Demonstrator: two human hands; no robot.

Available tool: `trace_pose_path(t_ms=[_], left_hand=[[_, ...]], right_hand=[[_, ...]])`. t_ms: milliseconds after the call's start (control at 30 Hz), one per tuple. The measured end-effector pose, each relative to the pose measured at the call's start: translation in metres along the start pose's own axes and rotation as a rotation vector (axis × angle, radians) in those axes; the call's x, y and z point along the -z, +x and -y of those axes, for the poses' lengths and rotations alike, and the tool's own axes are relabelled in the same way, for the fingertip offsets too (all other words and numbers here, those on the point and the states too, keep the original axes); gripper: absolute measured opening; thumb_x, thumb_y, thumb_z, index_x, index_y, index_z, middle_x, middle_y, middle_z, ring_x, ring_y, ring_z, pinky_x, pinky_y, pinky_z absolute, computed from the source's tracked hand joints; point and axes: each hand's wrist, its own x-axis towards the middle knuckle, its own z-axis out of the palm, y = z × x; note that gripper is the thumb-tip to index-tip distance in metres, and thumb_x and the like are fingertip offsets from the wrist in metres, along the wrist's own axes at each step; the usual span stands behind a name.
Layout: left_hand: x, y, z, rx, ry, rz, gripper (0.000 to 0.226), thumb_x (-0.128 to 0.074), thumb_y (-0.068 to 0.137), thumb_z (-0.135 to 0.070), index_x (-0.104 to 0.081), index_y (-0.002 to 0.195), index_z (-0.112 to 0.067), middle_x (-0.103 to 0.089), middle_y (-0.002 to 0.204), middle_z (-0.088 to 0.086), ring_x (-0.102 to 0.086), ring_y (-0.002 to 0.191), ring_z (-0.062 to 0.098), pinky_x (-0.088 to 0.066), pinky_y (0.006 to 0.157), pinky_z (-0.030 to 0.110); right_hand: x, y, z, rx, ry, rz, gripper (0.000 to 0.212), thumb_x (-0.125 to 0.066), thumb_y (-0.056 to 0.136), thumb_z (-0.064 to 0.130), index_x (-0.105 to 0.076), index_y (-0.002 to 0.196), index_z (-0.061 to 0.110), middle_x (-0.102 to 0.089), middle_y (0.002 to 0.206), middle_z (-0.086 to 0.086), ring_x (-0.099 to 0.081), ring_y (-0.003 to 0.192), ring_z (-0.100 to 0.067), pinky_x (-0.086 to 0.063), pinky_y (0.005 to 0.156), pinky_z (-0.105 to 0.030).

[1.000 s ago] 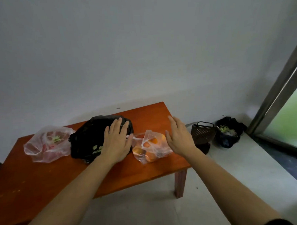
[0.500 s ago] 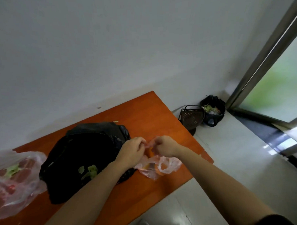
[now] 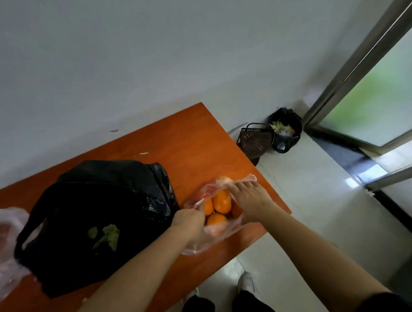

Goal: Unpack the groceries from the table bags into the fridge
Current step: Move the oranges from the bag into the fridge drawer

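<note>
A clear plastic bag [image 3: 214, 235] with several oranges [image 3: 221, 201] lies near the right front corner of the orange-brown table [image 3: 195, 142]. My left hand [image 3: 190, 221] pinches the bag's left rim and my right hand [image 3: 248, 201] grips its right rim, holding the mouth pulled apart so the oranges show. A large black bag [image 3: 103, 207] with green leaves at its opening sits to the left. A clear bag with red contents [image 3: 3, 240] lies at the far left edge, partly cut off.
On the floor past the table's right end stand a brown mesh basket [image 3: 256, 139] and a black bin bag with scraps [image 3: 285, 128]. A sliding glass door frame [image 3: 361, 61] runs along the right. My feet [image 3: 246, 281] are on the white tile below the table edge.
My hands went from hovering flat over the bags to gripping the orange bag's knot, and now they have pulled its mouth apart, exposing the oranges. The view moved closer and rightward.
</note>
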Motion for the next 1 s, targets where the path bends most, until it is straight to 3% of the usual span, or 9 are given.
trace_pose_path(t_ms=[167, 300, 367, 433, 500, 567, 767, 933, 1000], left_hand=[[-0.017, 0.016, -0.011, 0.068, -0.039, 0.061, 0.129, -0.076, 0.074, -0.057, 0.017, 0.155, -0.02, -0.022, 0.159, 0.019, -0.048, 0.13, 0.039, -0.047, 0.101, 0.048], [-0.022, 0.024, -0.009, 0.094, -0.144, 0.073, 0.126, -0.075, 0.073, -0.06, 0.018, 0.154, -0.031, -0.003, 0.165, 0.016, -0.04, 0.137, 0.042, -0.039, 0.109, 0.055], [-0.027, 0.028, 0.0, 0.067, -0.321, 0.0, 0.107, -0.066, 0.077, -0.062, 0.003, 0.154, -0.037, -0.02, 0.162, 0.011, -0.048, 0.13, 0.04, -0.043, 0.104, 0.054], [-0.028, 0.027, 0.005, 0.025, -0.486, -0.06, 0.073, -0.057, 0.084, -0.053, -0.022, 0.146, -0.04, -0.056, 0.132, 0.006, -0.062, 0.102, 0.032, -0.053, 0.085, 0.047], [-0.025, 0.025, 0.003, 0.037, -0.537, -0.078, 0.042, -0.053, 0.091, -0.043, -0.041, 0.13, -0.032, -0.064, 0.098, 0.002, -0.062, 0.082, 0.027, -0.051, 0.07, 0.04], [-0.023, 0.024, -0.005, 0.065, -0.509, -0.103, 0.031, -0.052, 0.093, -0.047, -0.049, 0.115, -0.025, -0.066, 0.095, 0.001, -0.064, 0.084, 0.026, -0.051, 0.071, 0.041], [-0.028, 0.032, -0.038, 0.162, -0.317, -0.088, 0.068, -0.069, 0.074, -0.065, -0.049, 0.12, -0.021, -0.061, 0.12, 0.007, -0.062, 0.106, 0.03, -0.052, 0.08, 0.038], [-0.037, 0.038, -0.055, 0.281, -0.375, 0.025, 0.109, -0.07, 0.071, -0.069, -0.012, 0.152, -0.025, -0.051, 0.142, 0.007, -0.055, 0.124, 0.033, -0.048, 0.096, 0.045], [-0.036, 0.037, -0.058, 0.338, -0.432, 0.012, 0.103, -0.075, 0.064, -0.07, -0.027, 0.145, -0.027, -0.054, 0.138, 0.004, -0.056, 0.121, 0.032, -0.05, 0.095, 0.044]], right_hand=[[-0.026, 0.011, -0.011, 0.042, 0.287, -0.016, 0.122, -0.079, 0.063, 0.065, -0.009, 0.154, 0.022, -0.025, 0.158, -0.01, -0.025, 0.146, -0.035, -0.018, 0.119, -0.058], [-0.029, 0.025, -0.012, 0.042, 0.551, -0.042, 0.105, -0.073, 0.068, 0.067, -0.023, 0.151, 0.027, -0.033, 0.156, -0.01, -0.033, 0.142, -0.035, -0.027, 0.115, -0.053], [-0.03, 0.025, -0.008, 0.042, 0.579, -0.09, 0.1, -0.073, 0.072, 0.064, -0.023, 0.151, 0.03, -0.035, 0.154, -0.011, -0.033, 0.141, -0.036, -0.028, 0.114, -0.051], [-0.035, 0.021, -0.005, 0.064, 0.576, -0.143, 0.096, -0.074, 0.075, 0.061, -0.022, 0.152, 0.036, -0.035, 0.154, -0.013, -0.032, 0.142, -0.036, -0.028, 0.113, -0.05], [-0.041, 0.017, -0.004, 0.106, 0.595, -0.195, 0.089, -0.071, 0.08, 0.061, -0.022, 0.152, 0.042, -0.035, 0.153, -0.012, -0.029, 0.144, -0.035, -0.026, 0.115, -0.049], [-0.045, 0.017, -0.005, 0.139, 0.636, -0.193, 0.084, -0.071, 0.082, 0.058, -0.022, 0.15, 0.045, -0.033, 0.154, -0.011, -0.025, 0.146, -0.034, -0.024, 0.116, -0.051], [-0.03, 0.0, -0.025, 0.149, 0.997, -0.118, 0.075, -0.073, 0.084, 0.05, -0.03, 0.145, 0.039, -0.048, 0.142, 0.001, -0.051, 0.127, -0.023, -0.046, 0.105, -0.039], [-0.009, -0.028, -0.043, 0.039, 1.359, -0.212, 0.063, -0.07, 0.086, 0.053, -0.049, 0.137, 0.025, -0.062, 0.123, 0.007, -0.062, 0.11, -0.01, -0.055, 0.096, -0.033], [-0.005, -0.035, -0.045, 0.022, 1.4, -0.264, 0.051, -0.067, 0.089, 0.052, -0.056, 0.13, 0.024, -0.066, 0.116, 0.005, -0.064, 0.106, -0.012, -0.056, 0.092, -0.03]])
